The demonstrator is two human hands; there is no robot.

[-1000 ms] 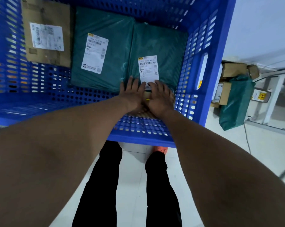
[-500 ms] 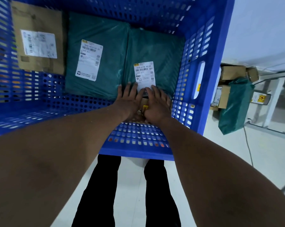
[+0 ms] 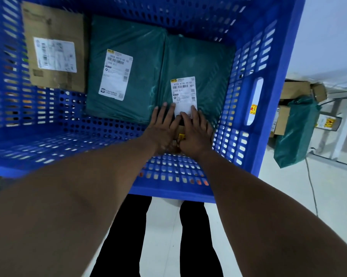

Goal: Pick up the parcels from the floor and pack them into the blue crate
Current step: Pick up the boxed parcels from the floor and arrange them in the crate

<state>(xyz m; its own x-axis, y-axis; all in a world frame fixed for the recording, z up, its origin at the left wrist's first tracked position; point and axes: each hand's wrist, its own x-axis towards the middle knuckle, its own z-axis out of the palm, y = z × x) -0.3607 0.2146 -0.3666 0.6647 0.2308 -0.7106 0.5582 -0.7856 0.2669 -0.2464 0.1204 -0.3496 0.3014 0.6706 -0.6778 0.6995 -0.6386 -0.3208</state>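
Our small cardboard parcel (image 3: 181,131) lies on the blue crate's (image 3: 268,76) floor near its right wall, touching a green bagged parcel (image 3: 208,62). Our left hand (image 3: 162,126) and right hand (image 3: 196,132) press flat on it, fingers straight, gripping nothing. A second green parcel (image 3: 142,56) and a cardboard box (image 3: 54,25) lie further left.

Left hand (image 3: 161,127), right hand (image 3: 195,132) side by side (fingers straight).

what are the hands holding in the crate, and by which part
Nothing is gripped. The left hand and right hand lie flat, fingers straight, on top of a small brown parcel in the blue crate's near right corner.
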